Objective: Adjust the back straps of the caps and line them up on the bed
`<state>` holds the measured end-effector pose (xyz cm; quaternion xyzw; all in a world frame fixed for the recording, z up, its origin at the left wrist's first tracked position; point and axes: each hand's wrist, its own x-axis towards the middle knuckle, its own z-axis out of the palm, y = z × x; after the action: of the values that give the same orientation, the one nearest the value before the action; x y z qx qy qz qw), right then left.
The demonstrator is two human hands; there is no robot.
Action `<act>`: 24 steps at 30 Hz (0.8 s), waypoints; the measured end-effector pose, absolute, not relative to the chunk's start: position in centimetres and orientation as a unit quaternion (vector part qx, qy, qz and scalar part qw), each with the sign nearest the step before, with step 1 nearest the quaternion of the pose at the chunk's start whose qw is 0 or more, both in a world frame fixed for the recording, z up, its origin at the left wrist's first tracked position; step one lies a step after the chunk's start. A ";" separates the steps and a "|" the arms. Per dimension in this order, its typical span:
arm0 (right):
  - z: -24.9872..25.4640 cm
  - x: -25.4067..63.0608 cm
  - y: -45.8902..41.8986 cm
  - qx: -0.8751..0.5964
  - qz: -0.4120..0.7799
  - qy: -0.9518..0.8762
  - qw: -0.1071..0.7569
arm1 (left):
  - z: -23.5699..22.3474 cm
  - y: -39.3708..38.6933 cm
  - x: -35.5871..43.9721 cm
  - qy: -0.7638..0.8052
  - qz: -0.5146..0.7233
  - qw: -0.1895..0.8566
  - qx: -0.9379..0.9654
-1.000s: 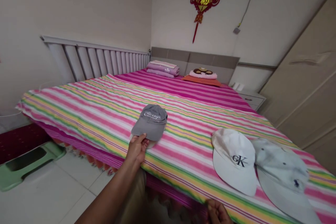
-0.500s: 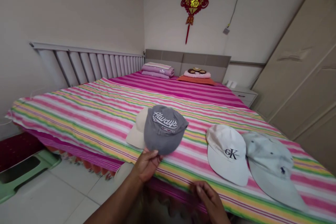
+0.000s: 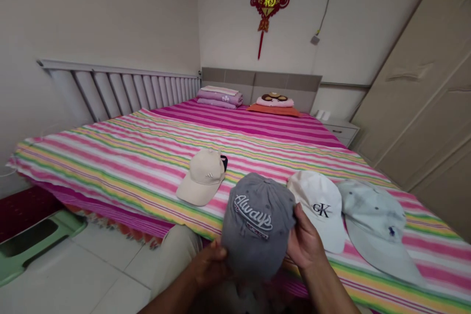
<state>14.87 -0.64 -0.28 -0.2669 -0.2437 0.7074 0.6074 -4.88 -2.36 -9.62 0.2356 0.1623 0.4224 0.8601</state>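
Both hands hold a grey cap with white "Always" lettering, raised above the near edge of the striped bed. My left hand grips its brim from below, fingers closed. My right hand clasps the cap's right side with the thumb on the crown. A beige cap lies on the bed to the left. A white cap with a black logo lies just right of the grey one, and a pale blue cap overlaps its far side.
Folded purple bedding and a pink cushion on an orange pillow sit at the headboard. A white nightstand and a beige wardrobe stand at the right. A green plastic stool rests on the tiled floor at left.
The grey cap was lifted off the beige cap and brought right and toward me. My right hand rose from the bed edge and took the cap's side. The beige cap now lies uncovered.
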 end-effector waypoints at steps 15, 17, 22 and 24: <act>-2.3 15.2 -4.3 -0.333 0.711 -0.349 0.512 | -4.4 1.7 -5.5 0.204 0.484 0.818 0.235; -2.7 15.3 -4.6 -0.348 0.700 -0.331 0.529 | -4.0 1.5 -5.5 0.217 0.498 0.806 0.235; -3.8 16.0 -5.0 -0.362 0.706 -0.293 0.534 | -3.4 1.3 -5.9 0.212 0.514 0.801 0.224; -4.3 16.3 -5.4 -0.362 0.712 -0.294 0.525 | -2.9 1.2 -5.9 0.217 0.499 0.812 0.211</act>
<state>16.29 -5.35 -4.26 -0.3619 -0.2942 0.7123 0.5245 -5.91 1.23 -2.92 0.2114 0.2174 0.4986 0.8121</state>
